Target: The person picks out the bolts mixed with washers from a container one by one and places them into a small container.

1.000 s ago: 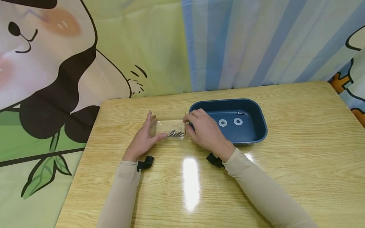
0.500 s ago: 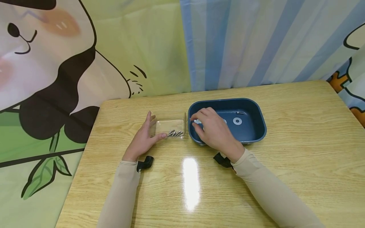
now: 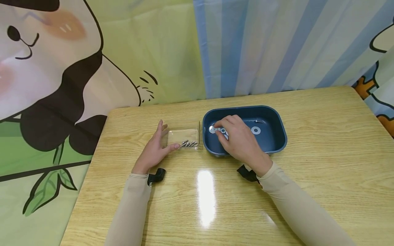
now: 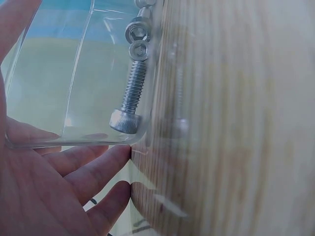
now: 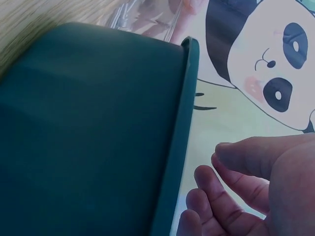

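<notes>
My left hand (image 3: 153,152) rests at the left end of a clear plastic box (image 3: 183,134), thumb along its near side and fingers straight and spread by the end wall. Inside the box, along the near wall, lie several socket-head bolts (image 4: 132,96). My right hand (image 3: 238,138) hovers over the left half of a dark blue tray (image 3: 278,143), its thumb and index tips close together. Nothing shows between those fingers in the right wrist view. Beneath them in the tray lie washers (image 3: 212,129), some partly hidden by the hand.
Another flat washer (image 3: 255,130) and a small bolt (image 3: 259,121) lie in the right part of the tray. Box and tray stand side by side on a wooden table (image 3: 320,147). A printed curtain (image 3: 172,51) hangs behind the table.
My right hand has moved right, from the right end of the clear box to over the blue tray. My left hand and the box have stayed in place.
</notes>
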The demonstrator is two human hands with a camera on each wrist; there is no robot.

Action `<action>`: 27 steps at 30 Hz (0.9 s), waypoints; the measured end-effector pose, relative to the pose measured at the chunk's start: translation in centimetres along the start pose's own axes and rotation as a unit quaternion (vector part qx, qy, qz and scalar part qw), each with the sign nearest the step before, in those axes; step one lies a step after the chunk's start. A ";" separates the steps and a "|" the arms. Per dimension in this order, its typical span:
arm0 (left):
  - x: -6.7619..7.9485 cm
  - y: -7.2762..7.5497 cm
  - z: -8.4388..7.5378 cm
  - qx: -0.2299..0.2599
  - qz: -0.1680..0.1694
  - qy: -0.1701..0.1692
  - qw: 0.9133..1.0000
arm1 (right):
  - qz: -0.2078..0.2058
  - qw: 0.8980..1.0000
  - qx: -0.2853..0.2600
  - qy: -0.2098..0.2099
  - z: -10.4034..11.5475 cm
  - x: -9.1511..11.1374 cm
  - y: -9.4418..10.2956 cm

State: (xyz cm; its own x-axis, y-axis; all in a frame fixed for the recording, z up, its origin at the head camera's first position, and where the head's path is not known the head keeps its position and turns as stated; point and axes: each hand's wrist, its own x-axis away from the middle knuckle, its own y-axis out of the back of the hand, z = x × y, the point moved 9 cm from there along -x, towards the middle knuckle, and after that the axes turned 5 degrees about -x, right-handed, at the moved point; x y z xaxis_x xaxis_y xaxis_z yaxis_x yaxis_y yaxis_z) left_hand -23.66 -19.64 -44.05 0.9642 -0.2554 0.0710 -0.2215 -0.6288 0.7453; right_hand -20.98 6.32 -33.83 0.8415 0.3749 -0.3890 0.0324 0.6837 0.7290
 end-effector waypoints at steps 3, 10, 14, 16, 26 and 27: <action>0.0 -0.1 0.0 0.000 0.001 0.001 1.000 | -0.003 1.000 0.005 -0.002 -0.3 0.3 0.3; 0.0 0.0 0.0 -0.004 0.000 -0.004 1.000 | -0.004 1.000 0.010 -0.023 -1.1 0.8 1.0; 0.0 0.0 0.0 -0.008 0.003 -0.006 1.000 | -0.008 0.999 0.010 -0.033 -1.5 0.9 1.4; 0.0 0.0 0.1 -0.009 0.003 -0.006 1.000 | -0.011 0.999 0.008 -0.035 -1.7 1.0 1.7; 0.0 -0.1 0.2 -0.007 0.004 -0.004 1.000 | -0.026 0.998 0.018 -0.050 -2.7 1.3 2.8; -0.1 -0.1 0.2 -0.007 0.005 -0.004 1.000 | -0.027 0.998 0.019 -0.052 -2.8 1.3 2.9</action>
State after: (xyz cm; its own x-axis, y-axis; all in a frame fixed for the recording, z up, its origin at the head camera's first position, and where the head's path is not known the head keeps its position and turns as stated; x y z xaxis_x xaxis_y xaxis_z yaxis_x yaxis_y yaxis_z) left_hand -23.72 -19.71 -44.23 0.9610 -0.2666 0.0732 -0.2283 -0.6160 0.7540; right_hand -21.32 10.57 -33.80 0.8890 0.2709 -0.3691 0.0972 0.6761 0.7303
